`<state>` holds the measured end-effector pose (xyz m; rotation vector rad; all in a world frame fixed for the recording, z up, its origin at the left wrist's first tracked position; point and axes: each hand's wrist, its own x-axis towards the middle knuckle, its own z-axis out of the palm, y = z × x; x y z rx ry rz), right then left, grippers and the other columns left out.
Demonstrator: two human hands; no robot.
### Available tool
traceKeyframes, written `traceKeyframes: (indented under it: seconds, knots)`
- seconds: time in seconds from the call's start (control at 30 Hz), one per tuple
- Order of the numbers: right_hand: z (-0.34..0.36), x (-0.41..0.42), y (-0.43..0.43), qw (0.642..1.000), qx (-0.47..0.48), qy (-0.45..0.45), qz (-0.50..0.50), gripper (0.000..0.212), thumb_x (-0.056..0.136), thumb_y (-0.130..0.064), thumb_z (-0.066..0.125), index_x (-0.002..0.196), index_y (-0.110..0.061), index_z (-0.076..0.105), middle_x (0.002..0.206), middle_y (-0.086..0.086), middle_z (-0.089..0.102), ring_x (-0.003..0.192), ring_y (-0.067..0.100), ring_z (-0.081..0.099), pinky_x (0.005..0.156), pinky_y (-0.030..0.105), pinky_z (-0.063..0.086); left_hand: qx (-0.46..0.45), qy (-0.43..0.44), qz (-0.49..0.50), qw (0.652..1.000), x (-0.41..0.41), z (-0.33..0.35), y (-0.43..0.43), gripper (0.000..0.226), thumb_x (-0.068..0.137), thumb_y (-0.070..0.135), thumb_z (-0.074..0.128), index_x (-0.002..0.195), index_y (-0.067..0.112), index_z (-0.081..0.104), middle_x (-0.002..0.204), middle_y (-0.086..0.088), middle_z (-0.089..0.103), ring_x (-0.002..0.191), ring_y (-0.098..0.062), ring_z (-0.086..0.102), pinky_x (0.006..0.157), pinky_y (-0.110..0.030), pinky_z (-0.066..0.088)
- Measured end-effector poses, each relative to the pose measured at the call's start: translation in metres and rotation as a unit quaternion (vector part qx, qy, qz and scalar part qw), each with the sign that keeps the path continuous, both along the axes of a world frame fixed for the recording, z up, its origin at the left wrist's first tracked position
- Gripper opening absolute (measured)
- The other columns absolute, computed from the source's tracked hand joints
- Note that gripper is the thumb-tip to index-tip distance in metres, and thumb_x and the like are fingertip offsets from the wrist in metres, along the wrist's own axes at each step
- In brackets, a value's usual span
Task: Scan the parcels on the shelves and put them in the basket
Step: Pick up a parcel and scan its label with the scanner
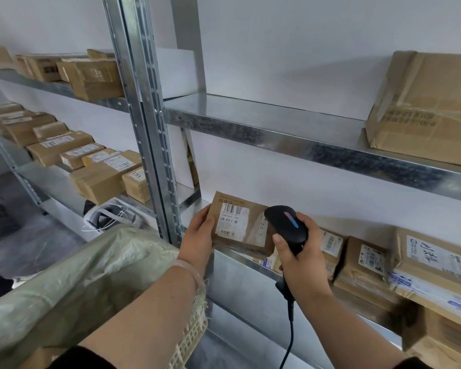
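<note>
**One parcel at the scanner, many left to do**

The left hand point(197, 237) has its fingers clamped on a labelled parcel point(241, 226), tilted up at the lower shelf's point(250, 262) front edge, near its left end. The right hand point(302, 262) has its fingers wrapped round the black scanner point(288, 225), just beside the barcode. More boxes point(365, 265) line the shelf rightward. The lined basket point(192, 334) waits under the left arm, its contents hidden.

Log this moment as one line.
phase: scan | left hand: holds labelled parcel | right hand: grips barcode scanner | basket: bag-lined
</note>
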<state>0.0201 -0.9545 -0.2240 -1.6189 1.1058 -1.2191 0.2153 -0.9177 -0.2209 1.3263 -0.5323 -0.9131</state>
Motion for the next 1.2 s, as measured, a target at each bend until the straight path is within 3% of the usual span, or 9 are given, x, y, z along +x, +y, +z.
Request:
traceKeyframes:
  seconds: [0.1,0.2,0.27,0.4,0.5,0.73,0.97,1.1,1.2]
  knots:
    - [-0.001,0.001,0.001,1.000,-0.007,-0.006,0.005,0.052,0.089,-0.026,0.069,0.127,-0.047,0.040,0.116,-0.020,0.058,0.099,0.024,0.063,0.089,0.046,0.055,0.004,-0.004,-0.001,1.000,0.007,-0.001,0.003,0.030,0.103,0.024,0.046,0.113,0.046,0.064,0.090,0.016,0.074,0.092,-0.006,0.069,0.072,-0.025,0.057]
    - [-0.001,0.003,0.001,1.000,-0.008,-0.016,0.008,0.052,0.089,-0.027,0.069,0.121,-0.056,0.039,0.110,-0.032,0.057,0.099,0.007,0.062,0.082,0.018,0.052,0.012,0.013,-0.011,1.000,0.012,-0.002,0.004,0.034,0.102,0.023,0.045,0.124,0.046,0.059,0.088,0.016,0.074,0.095,-0.008,0.067,0.085,-0.035,0.059]
    - [0.000,0.003,0.001,1.000,-0.008,-0.020,0.016,0.053,0.089,-0.026,0.069,0.122,-0.055,0.039,0.108,-0.040,0.053,0.102,-0.004,0.058,0.078,0.005,0.046,0.017,0.017,-0.023,0.999,0.014,-0.004,0.005,0.035,0.102,0.023,0.043,0.115,0.049,0.062,0.086,0.017,0.074,0.095,-0.010,0.067,0.087,-0.038,0.057]
    - [0.002,0.005,0.001,0.999,-0.015,-0.013,0.033,0.054,0.089,-0.024,0.069,0.126,-0.049,0.040,0.109,-0.043,0.053,0.104,-0.013,0.054,0.077,0.000,0.041,0.014,-0.004,-0.026,1.000,0.014,-0.006,0.005,0.024,0.102,0.034,0.049,0.107,0.052,0.064,0.092,0.015,0.075,0.082,-0.003,0.072,0.077,-0.031,0.059]
    - [0.003,0.005,0.002,0.999,-0.020,-0.007,0.033,0.056,0.089,-0.022,0.069,0.120,-0.056,0.038,0.108,-0.044,0.052,0.104,-0.012,0.055,0.078,0.001,0.042,0.002,-0.019,-0.019,1.000,0.015,-0.007,0.005,0.015,0.099,0.042,0.055,0.108,0.049,0.064,0.095,0.013,0.075,0.083,-0.004,0.072,0.070,-0.028,0.060]
    - [0.001,0.005,0.000,0.999,-0.025,-0.014,0.040,0.057,0.089,-0.027,0.069,0.117,-0.064,0.037,0.110,-0.036,0.055,0.100,0.000,0.061,0.079,0.013,0.050,0.008,-0.013,-0.004,1.000,0.018,-0.010,0.002,0.016,0.101,0.035,0.053,0.104,0.048,0.063,0.088,0.014,0.075,0.078,-0.001,0.071,0.060,-0.024,0.058]
    - [-0.004,0.001,-0.005,0.999,-0.007,-0.011,0.030,0.053,0.089,-0.029,0.070,0.125,-0.054,0.040,0.110,-0.021,0.061,0.087,0.018,0.063,0.083,0.045,0.057,0.024,-0.010,-0.012,1.000,0.017,-0.011,0.001,0.020,0.103,0.034,0.049,0.110,0.050,0.059,0.087,0.019,0.073,0.080,-0.004,0.071,0.061,-0.024,0.059]
    - [-0.002,0.000,-0.002,0.999,-0.005,-0.014,0.036,0.052,0.089,-0.027,0.069,0.126,-0.049,0.040,0.113,-0.014,0.061,0.087,0.021,0.062,0.085,0.049,0.056,0.023,-0.016,-0.017,0.999,0.018,-0.008,0.001,0.021,0.104,0.030,0.048,0.105,0.047,0.059,0.080,0.020,0.072,0.075,0.000,0.070,0.056,-0.019,0.055]
    - [0.001,-0.002,-0.003,0.999,-0.006,-0.020,0.039,0.051,0.090,-0.027,0.068,0.126,-0.049,0.040,0.113,-0.010,0.061,0.086,0.021,0.063,0.083,0.044,0.057,0.016,-0.004,-0.016,1.000,0.018,-0.008,0.001,0.026,0.105,0.028,0.045,0.111,0.049,0.059,0.083,0.018,0.074,0.077,-0.003,0.071,0.061,-0.024,0.058]
